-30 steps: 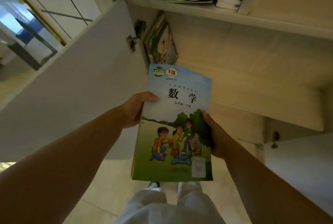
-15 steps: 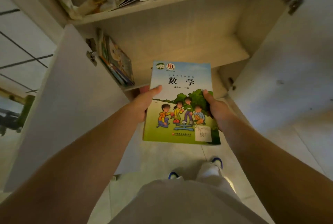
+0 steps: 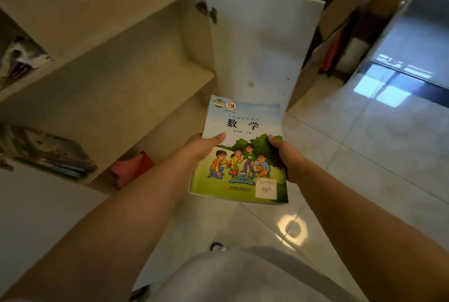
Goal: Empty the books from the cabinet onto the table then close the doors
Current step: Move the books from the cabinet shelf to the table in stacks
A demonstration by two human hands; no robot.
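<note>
Gripping the book [image 3: 239, 151] at both edges, left hand [image 3: 206, 145] and right hand [image 3: 285, 156] should have kept it level toward the table.

We see a thin textbook [image 3: 239, 151] held flat and face up above the tiled floor, its cover showing sky, trees and four cartoon children, with a white label at the lower right corner. The cabinet [image 3: 116, 75] stands open, its right door [image 3: 257, 41] swung wide. More books [image 3: 51, 153] lie stacked on a shelf at its left side.
</note>
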